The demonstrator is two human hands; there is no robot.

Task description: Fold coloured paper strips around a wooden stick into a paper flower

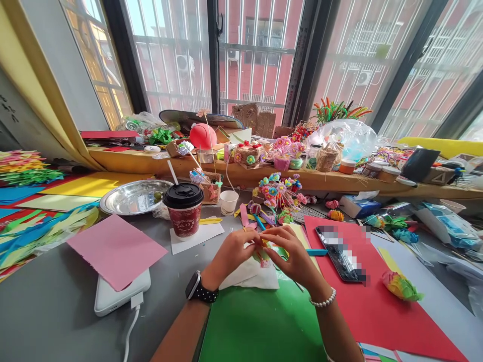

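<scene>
My left hand (236, 251) and my right hand (289, 249) meet over the middle of the desk, fingertips pinched together. Between them hangs a small green and pink paper flower (263, 257), partly covered by my fingers. Below it white tissue (251, 276) lies on the far end of a green board (260, 322). Just beyond my fingers are paper strips, among them a pink strip (244, 215). A finished-looking paper flower (403, 286) in pink, yellow and green rests at the right on red and white sheets.
A lidded cup (183, 211) with a straw and a metal plate (130, 197) stand left of my hands. Pink paper (116, 251) covers part of a white power bank (123, 291). A phone (341, 256) lies on red paper (362, 306). Crafts crowd the window ledge (158, 166).
</scene>
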